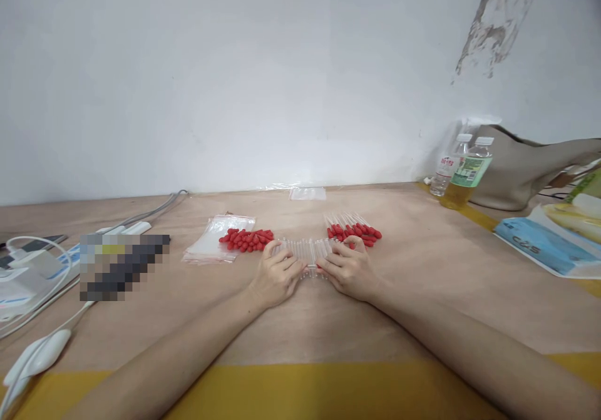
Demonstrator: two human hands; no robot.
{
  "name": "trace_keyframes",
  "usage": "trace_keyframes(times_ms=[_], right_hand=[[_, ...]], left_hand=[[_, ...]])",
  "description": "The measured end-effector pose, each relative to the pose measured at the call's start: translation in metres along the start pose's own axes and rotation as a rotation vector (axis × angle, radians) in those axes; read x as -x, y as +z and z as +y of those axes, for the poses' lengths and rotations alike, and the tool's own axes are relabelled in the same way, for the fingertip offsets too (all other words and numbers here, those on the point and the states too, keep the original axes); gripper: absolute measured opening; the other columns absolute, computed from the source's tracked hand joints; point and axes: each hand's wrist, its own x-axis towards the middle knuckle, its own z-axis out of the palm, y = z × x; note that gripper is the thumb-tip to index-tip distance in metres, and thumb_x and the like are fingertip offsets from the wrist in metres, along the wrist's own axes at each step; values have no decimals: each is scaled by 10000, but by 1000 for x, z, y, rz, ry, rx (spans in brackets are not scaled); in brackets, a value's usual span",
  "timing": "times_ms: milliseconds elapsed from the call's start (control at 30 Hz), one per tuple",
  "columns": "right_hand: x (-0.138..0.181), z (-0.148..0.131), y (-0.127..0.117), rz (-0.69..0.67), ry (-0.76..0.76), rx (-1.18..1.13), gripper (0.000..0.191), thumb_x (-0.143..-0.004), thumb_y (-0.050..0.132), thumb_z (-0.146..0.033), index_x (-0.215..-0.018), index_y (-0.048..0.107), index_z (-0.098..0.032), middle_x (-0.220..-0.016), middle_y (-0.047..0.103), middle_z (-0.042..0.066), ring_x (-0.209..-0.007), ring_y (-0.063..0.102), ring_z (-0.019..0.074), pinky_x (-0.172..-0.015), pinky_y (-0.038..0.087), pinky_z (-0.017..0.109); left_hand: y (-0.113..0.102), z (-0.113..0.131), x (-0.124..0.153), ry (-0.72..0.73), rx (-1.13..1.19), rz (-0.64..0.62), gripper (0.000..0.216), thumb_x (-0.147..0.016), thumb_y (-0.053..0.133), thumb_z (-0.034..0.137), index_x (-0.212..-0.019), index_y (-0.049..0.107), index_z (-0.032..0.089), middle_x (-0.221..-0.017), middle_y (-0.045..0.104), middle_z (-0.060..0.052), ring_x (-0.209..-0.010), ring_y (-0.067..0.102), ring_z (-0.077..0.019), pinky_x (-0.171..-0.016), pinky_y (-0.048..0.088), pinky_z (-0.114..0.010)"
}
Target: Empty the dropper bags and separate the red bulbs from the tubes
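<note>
A row of thin clear tubes (300, 250) lies on the table between my two hands. My left hand (280, 275) grips the left end of the row with bent fingers. At the opposite end, my right hand (350, 271) has its fingers curled around the tubes. Just beyond my left hand is a heap of red bulb-shaped pieces (246, 240). Behind my right hand lies a bunch of red-bulbed droppers (355, 231), their thin clear stems pointing toward the wall. My fingers hide parts of the tubes.
Flat clear bags (211, 238) are stacked left of the red heap; another small bag (307, 193) lies near the wall. Power strips and cables (70, 263) occupy the left side. Drink bottles (462, 176), a grey bag (509, 169) and a blue packet (535, 241) stand right.
</note>
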Motion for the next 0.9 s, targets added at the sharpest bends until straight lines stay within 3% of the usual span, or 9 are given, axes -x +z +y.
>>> trace_keyframes(times_ms=[167,367,533,633,767,900], right_hand=[[2,2,-1,39,-39,46,117,-848,499,-250,-829,607,-209,-590,580,-31,-701,459,112,-836,208,359],[3,7,-15,-167,46,-51,207,-891,414,-284,-922,619,-274,-689,626,-13,-765,491,137,-809,228,347],[8,42,-23,-138,366,-199,238,-864,442,-342,-869,661,-250,-765,638,28,-745,519,153,-744,326,324],[16,78,-24,-77,584,-328,256,-842,449,-339,-878,668,-212,-795,583,50,-726,537,153,-676,407,287],[27,111,-25,-242,802,-330,249,-782,476,-227,-949,646,-154,-721,553,44,-668,540,156,-644,435,287],[33,114,-24,-351,949,-487,289,-727,521,-203,-1001,572,-123,-748,590,27,-561,515,106,-559,432,242]], left_hand=[[2,-1,1,-22,30,8,119,-834,469,188,-783,575,176,-596,590,21,-688,512,-136,-869,304,-401],[-1,-1,1,-60,46,5,169,-850,443,195,-758,582,172,-629,611,6,-710,525,-142,-829,324,-384],[0,-17,11,-274,40,17,225,-872,401,213,-768,596,166,-635,582,-19,-649,509,-143,-665,385,-304],[5,-25,14,-385,101,1,235,-876,373,195,-960,591,167,-767,561,-41,-713,521,-137,-647,424,-252],[13,-26,11,-409,151,-10,340,-846,363,137,-1154,505,161,-853,496,-58,-771,507,-138,-678,450,-247],[21,-25,9,-373,135,40,303,-832,382,121,-1087,542,154,-811,477,-47,-727,499,-128,-625,448,-227]])
